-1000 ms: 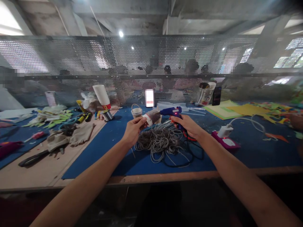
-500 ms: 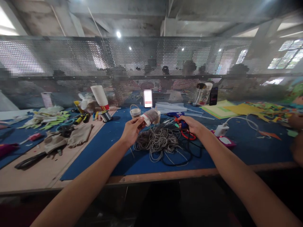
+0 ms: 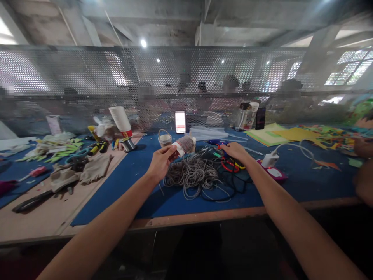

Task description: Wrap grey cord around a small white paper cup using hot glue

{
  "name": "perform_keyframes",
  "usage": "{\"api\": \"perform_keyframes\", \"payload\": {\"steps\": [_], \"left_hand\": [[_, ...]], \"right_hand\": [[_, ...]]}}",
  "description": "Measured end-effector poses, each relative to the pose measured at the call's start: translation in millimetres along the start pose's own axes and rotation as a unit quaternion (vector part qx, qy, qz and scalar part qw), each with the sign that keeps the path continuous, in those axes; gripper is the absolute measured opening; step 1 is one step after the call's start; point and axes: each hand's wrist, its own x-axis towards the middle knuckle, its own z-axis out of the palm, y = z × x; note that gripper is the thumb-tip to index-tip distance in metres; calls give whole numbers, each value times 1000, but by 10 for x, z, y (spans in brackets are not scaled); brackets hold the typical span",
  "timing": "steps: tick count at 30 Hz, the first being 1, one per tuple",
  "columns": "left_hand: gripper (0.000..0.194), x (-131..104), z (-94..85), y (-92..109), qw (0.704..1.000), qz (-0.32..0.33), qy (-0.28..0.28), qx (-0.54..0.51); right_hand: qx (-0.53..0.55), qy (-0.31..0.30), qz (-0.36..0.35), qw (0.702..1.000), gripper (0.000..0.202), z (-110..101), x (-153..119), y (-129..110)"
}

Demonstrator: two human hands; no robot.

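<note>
My left hand [image 3: 161, 161] grips a paper cup [image 3: 184, 145] partly wrapped in grey cord, tilted over on its side. My right hand [image 3: 235, 151] is closed round a blue glue gun [image 3: 218, 142] whose nozzle points left toward the cup. Beneath both hands lies a tangled heap of grey cord [image 3: 194, 175]. A small white basket with a handle [image 3: 164, 139] stands behind my left hand. Red-handled scissors [image 3: 229, 166] lie just below my right hand, beside a black cable.
A lit phone [image 3: 180, 122] stands against the mesh screen. To the left are stacked paper cups [image 3: 120, 119], gloves [image 3: 96, 170] and cut strips. On the right are a purple power socket [image 3: 275, 175], coloured sheets [image 3: 269, 135] and another person's arm [image 3: 364, 181].
The right hand and glue gun have moved slightly, showing more of the scissors beneath. The left hand still holds the cup. The whole view has shifted a little.
</note>
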Motion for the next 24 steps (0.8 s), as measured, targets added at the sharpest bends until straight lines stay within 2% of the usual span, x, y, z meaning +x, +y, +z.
{"api": "perform_keyframes", "payload": {"steps": [6, 16, 18, 21, 22, 23, 24], "left_hand": [[30, -8, 14, -9, 1000, 0, -4, 5], [32, -34, 37, -15, 1000, 3, -27, 10], [31, -44, 44, -12, 999, 7, -35, 16], [30, -53, 50, -16, 998, 16, -48, 28], [29, -55, 52, -20, 998, 19, -52, 31], [27, -58, 54, -24, 998, 23, -56, 35], [26, -61, 57, -28, 997, 27, -59, 40]], "right_hand": [[-87, 10, -11, 996, 47, 16, -52, -5], [-155, -3, 1, 988, 45, 52, -160, -30], [-142, 52, -27, 988, 40, 47, -208, -73], [-45, 168, -130, 976, 28, 56, -312, -233], [6, 171, -170, 970, 27, 72, -355, -309], [62, 140, -203, 967, 28, 98, -401, -391], [117, 76, -238, 961, 32, 134, -450, -474]]}}
